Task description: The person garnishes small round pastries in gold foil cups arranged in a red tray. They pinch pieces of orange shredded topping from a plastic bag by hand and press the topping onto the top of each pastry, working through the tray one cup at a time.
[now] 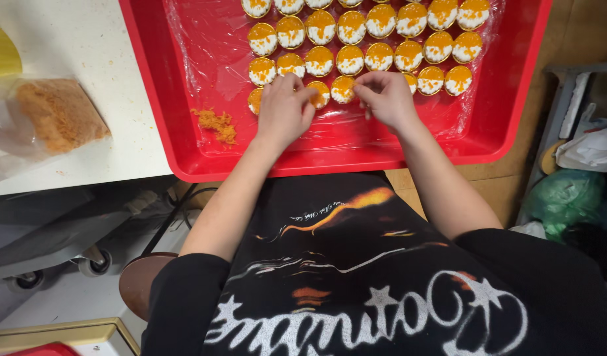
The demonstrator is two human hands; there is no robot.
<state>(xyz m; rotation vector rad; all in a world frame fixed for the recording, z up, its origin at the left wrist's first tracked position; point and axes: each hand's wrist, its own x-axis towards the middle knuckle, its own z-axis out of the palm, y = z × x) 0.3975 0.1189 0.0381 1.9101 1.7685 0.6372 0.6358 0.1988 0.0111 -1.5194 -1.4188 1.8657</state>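
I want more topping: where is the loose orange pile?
The loose orange pile lies on the red tray's plastic film, left of the left hand.

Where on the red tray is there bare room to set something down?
Free: the film-lined strip of the red plastic tray between both hands and its near rim, right of the orange crumb pile. Crowded: the far half, packed with round orange-topped cakes.

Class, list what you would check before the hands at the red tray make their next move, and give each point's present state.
1. Left hand at the front row of small topped cakes: ok.
2. Right hand at the same row: ok.
3. Plastic film under the cakes: ok.
4. Loose orange crumbs lying inside the red tray: ok.
5. Bag of orange floss open: cannot tell.
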